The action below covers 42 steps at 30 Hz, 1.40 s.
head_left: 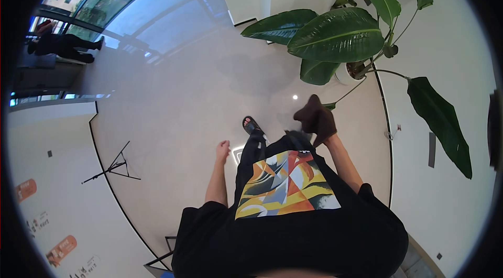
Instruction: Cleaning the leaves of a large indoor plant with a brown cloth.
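My left hand (223,150) hangs beside my left leg, its fingers curled in with nothing visible in them. Dark brown, mitt-like cloth (316,118) covers my right hand down to the wrist. Its fingers are hidden, so whether the cloth is worn or gripped cannot be told. Just beyond the cloth, a small low leaf tip (329,105) of a large potted plant (338,37) shows. The plant has broad glossy green leaves, and its white pot (346,74) stands by the right wall.
A thin black tripod stand (119,165) is near the left wall. Another black frame (163,257) shows at lower left. Far left, a person in dark clothes (63,46) is near the windows. One drooping leaf (440,121) hangs in front of the right wall. Pale glossy floor (173,94) lies ahead.
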Each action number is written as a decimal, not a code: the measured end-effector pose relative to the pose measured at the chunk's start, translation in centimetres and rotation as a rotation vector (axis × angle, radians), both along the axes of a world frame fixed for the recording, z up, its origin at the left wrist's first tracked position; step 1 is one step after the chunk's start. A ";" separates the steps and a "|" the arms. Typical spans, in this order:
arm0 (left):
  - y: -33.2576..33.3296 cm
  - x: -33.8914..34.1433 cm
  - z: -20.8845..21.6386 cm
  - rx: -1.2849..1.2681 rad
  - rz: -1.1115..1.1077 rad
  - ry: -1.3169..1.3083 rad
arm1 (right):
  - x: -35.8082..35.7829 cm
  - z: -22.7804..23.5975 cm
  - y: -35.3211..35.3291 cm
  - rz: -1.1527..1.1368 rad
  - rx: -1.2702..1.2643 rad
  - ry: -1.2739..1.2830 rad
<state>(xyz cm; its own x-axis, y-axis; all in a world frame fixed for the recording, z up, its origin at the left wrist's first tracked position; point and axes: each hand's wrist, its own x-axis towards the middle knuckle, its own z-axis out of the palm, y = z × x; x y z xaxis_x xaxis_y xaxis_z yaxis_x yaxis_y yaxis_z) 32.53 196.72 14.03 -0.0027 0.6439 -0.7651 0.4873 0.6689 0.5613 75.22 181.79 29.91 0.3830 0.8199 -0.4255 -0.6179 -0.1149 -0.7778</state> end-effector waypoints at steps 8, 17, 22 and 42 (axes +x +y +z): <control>10.6 -3.0 -3.4 0.232 -0.141 0.019 | -4.8 -1.2 0.1 -0.004 -0.039 -0.081; 10.1 2.8 -4.2 -0.014 -0.308 -0.057 | -4.6 1.2 5.1 -0.367 -0.081 -0.020; 12.6 2.9 -5.2 0.004 -0.545 -0.174 | -3.9 -0.2 10.6 -0.568 0.032 0.073; 36.6 30.0 5.6 -0.006 -1.474 -0.099 | 1.1 7.2 10.3 -1.202 0.432 -0.273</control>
<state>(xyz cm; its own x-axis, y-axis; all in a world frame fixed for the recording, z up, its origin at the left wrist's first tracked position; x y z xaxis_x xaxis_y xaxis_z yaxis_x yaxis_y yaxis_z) 62.52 233.32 19.67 0.6878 0.0160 -0.7257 0.6747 -0.3827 0.6311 76.32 192.14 37.14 0.9990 -0.0431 -0.0082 0.0235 0.6845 -0.7286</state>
